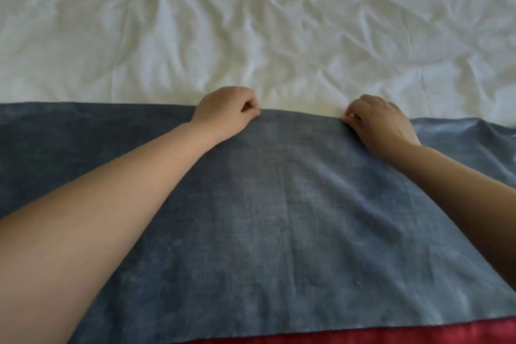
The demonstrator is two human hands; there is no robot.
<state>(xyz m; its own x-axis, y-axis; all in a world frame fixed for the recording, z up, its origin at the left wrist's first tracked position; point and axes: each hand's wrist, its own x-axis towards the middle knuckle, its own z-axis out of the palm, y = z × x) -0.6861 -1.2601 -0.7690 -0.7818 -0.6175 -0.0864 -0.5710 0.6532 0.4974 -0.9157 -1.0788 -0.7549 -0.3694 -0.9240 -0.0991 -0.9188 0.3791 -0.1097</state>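
Observation:
A large blue-grey cloth [279, 218] lies spread flat across the near half of the view, on top of a wrinkled white sheet [251, 22]. Both my arms reach forward over it. My left hand [226, 110] pinches the cloth's far edge between thumb and curled fingers, just left of centre. My right hand [377, 123] pinches the same far edge a little to the right, its fingers curled under. The edge bows up slightly between the two hands.
A strip of red fabric [391, 332] shows under the cloth's near edge at the bottom right. The white sheet runs wide and rumpled to the far side. The blue cloth extends past the left and right borders.

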